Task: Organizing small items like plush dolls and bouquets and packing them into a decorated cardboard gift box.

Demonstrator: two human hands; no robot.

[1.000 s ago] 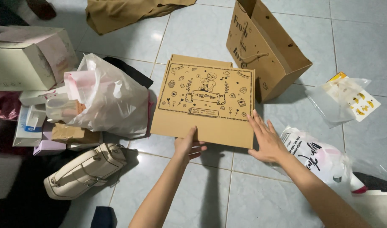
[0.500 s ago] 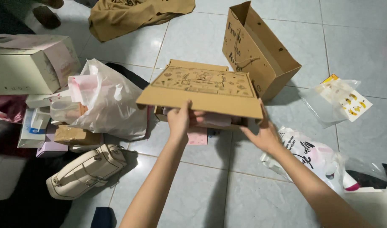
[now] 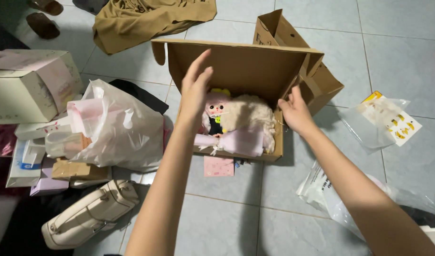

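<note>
Two bare hands work at a flat brown cardboard mailer box (image 3: pixel 236 71) that sits on the pale tiled floor (image 3: pixel 217 223) in the middle of the scene, its hinged lid standing upright at the far side. The left hand (image 3: pixel 196 90) is spread open, fingers loosely extended against the lid's plain inner face, gripping nothing. The right hand (image 3: pixel 295 111) rests on the box's right wall, fingers curled over the edge beside a folded side flap. Inside lie a small doll with pink hair (image 3: pixel 215 113), a cream fluffy bundle (image 3: pixel 250 114) and a lilac ribbon-tied wrapped roll (image 3: pixel 236 141); the left forearm covers the box's left part. A pink card (image 3: pixel 219 166) lies on the floor, touching the near wall. The brown paper bag (image 3: pixel 317 76) behind is partly hidden by the lid.
</note>
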